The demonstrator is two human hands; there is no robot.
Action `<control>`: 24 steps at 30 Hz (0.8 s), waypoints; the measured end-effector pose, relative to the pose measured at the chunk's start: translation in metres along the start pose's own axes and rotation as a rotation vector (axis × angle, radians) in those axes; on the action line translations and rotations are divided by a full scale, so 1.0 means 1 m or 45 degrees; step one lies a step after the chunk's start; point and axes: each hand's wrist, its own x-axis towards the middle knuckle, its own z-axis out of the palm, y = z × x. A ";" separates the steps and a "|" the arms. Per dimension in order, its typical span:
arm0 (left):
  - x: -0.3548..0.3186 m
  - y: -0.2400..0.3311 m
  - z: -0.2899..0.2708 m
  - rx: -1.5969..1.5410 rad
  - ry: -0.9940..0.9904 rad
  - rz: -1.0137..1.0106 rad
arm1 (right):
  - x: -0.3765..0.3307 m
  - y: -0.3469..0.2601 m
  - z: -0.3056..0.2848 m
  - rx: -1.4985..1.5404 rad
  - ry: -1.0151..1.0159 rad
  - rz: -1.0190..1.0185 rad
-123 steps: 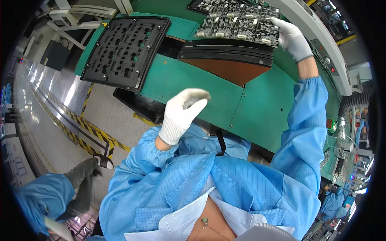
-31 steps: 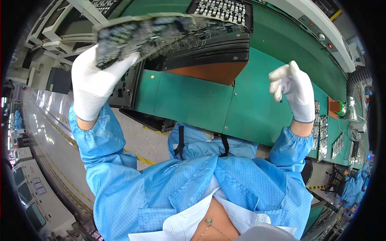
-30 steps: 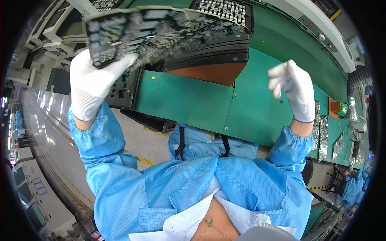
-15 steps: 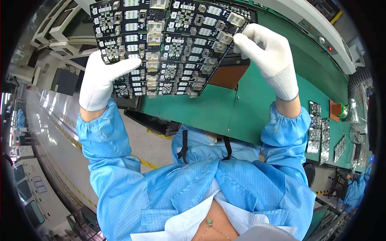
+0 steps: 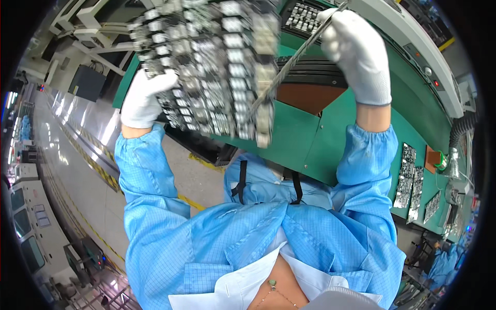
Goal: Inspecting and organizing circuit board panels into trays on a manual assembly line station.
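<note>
My left hand (image 5: 147, 95) is closed on the left edge of a black circuit board panel (image 5: 206, 67), its thumb lying over the front. White and metallic parts cover the panel, which is blurred by motion and held up over the bench edge. At the upper right, my right hand (image 5: 356, 54) is closed round a long narrow strip (image 5: 298, 56). The strip slants down to the left, its lower end crossing in front of the panel's right side. Both hands wear white gloves.
Another populated board (image 5: 304, 18) lies at the back of the green bench (image 5: 336, 132). Near it are a dark ribbed holder (image 5: 315, 67) and a brown sheet (image 5: 307, 97). Several narrow boards (image 5: 405, 175) lie at the right, by a green spool (image 5: 440, 160).
A narrow strip has come away from the panel's right edge and is in my right hand, which has moved up. The panel has swung and tilted in my left hand.
</note>
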 end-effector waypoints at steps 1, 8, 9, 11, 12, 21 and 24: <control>-0.006 0.015 0.013 -0.025 0.177 0.066 | 0.007 0.001 -0.009 -0.071 0.181 0.059; -0.039 0.059 -0.030 -0.129 0.639 0.237 | 0.013 0.033 0.035 -0.219 0.440 -0.227; -0.041 0.059 -0.034 -0.166 0.628 0.309 | 0.013 0.036 0.046 -0.275 0.474 -0.296; -0.031 0.047 -0.067 -0.010 0.705 0.351 | 0.013 0.050 0.055 -0.453 0.431 -0.282; -0.030 0.046 -0.061 0.064 0.637 0.389 | 0.015 0.061 0.061 -0.517 0.368 -0.170; -0.035 0.045 0.009 0.061 0.383 0.213 | 0.032 0.151 0.062 -1.043 -0.048 -0.018; -0.038 0.046 0.022 0.173 0.348 0.257 | 0.041 0.067 0.050 -0.998 0.211 -0.573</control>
